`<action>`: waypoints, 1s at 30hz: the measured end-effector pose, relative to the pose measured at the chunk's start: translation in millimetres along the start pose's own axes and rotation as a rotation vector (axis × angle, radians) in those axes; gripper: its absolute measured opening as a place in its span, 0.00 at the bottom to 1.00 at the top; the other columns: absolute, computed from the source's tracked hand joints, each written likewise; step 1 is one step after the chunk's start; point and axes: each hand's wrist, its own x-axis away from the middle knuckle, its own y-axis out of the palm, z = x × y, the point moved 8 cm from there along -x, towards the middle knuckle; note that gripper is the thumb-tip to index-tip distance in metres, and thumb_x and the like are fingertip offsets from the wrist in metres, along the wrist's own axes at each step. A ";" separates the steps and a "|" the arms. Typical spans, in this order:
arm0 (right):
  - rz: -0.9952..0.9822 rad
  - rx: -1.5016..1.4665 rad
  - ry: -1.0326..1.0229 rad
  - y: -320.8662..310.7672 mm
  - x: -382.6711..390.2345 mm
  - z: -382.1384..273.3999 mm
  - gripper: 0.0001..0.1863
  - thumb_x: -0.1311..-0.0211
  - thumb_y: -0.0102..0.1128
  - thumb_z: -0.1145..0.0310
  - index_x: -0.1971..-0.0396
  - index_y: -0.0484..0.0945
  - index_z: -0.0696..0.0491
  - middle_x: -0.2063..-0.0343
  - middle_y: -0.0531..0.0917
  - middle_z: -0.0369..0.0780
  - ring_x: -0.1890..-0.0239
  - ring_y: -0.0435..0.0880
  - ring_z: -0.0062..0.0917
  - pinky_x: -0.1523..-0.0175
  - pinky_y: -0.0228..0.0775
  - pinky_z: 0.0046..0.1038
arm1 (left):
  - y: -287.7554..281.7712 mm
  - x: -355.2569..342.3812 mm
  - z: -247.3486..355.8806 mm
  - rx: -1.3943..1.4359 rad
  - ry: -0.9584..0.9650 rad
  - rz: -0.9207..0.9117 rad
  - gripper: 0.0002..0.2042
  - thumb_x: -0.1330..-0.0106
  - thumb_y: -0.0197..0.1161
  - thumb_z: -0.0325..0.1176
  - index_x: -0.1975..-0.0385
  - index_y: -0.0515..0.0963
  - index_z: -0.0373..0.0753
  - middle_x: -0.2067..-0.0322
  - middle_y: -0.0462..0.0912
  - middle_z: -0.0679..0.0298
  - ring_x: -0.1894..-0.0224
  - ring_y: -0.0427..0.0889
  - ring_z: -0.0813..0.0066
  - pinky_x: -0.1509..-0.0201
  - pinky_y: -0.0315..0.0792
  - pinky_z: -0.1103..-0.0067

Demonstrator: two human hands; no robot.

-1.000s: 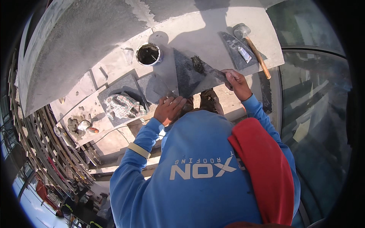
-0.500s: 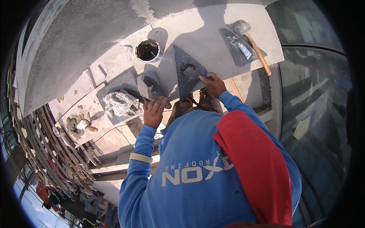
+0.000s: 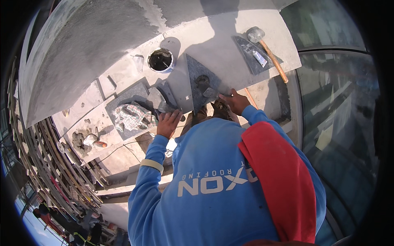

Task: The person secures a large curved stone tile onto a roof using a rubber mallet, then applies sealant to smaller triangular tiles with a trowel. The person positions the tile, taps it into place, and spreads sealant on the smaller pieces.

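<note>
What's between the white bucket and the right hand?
In the head view: the dark triangular tile, the mortar dab on it, and the trowel blade.

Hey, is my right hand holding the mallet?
No, the right hand holds a small trowel at the dark triangular slab, while the mallet lies apart from it.

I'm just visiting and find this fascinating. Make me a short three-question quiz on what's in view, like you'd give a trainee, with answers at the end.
1. True or false: the tube lies on the rightmost dark slab.
2. What lies on the leftmost dark slab?
A) a bucket
B) a checked cloth
C) a mallet
3. Fill in: the small trowel over the pointed middle slab is held in the person's ____ hand.

Key: 1. True. 2. B. 3. Right.
</note>
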 end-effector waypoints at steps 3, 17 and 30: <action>0.064 -0.109 -0.131 -27.8 6.7 -10.7 0.27 0.29 0.54 0.66 0.31 0.72 0.32 0.48 0.74 0.47 0.57 0.83 0.41 0.48 0.78 0.38 | 16.2 3.6 -7.8 -0.007 0.005 -0.076 0.30 0.39 0.60 0.29 0.33 0.71 0.48 0.35 0.71 0.63 0.44 0.74 0.60 0.40 0.66 0.59; 0.476 -0.717 -0.298 -222.5 11.4 -99.7 0.15 0.26 0.57 0.67 0.50 0.79 0.64 0.74 0.85 0.39 0.72 0.78 0.18 0.64 0.72 0.26 | -45.9 -119.2 -127.2 0.528 -0.847 0.742 0.57 0.57 0.85 0.44 0.27 0.55 0.34 0.37 0.70 0.46 0.33 0.66 0.45 0.26 0.58 0.56; 0.661 0.008 -0.378 -280.6 7.3 -157.2 0.13 0.31 0.61 0.63 0.64 0.77 0.60 0.68 0.81 0.52 0.65 0.84 0.51 0.60 0.76 0.45 | -135.2 -189.9 -71.6 0.279 -0.307 0.829 0.52 0.57 0.84 0.49 0.32 0.62 0.39 0.34 0.69 0.51 0.27 0.62 0.49 0.23 0.45 0.45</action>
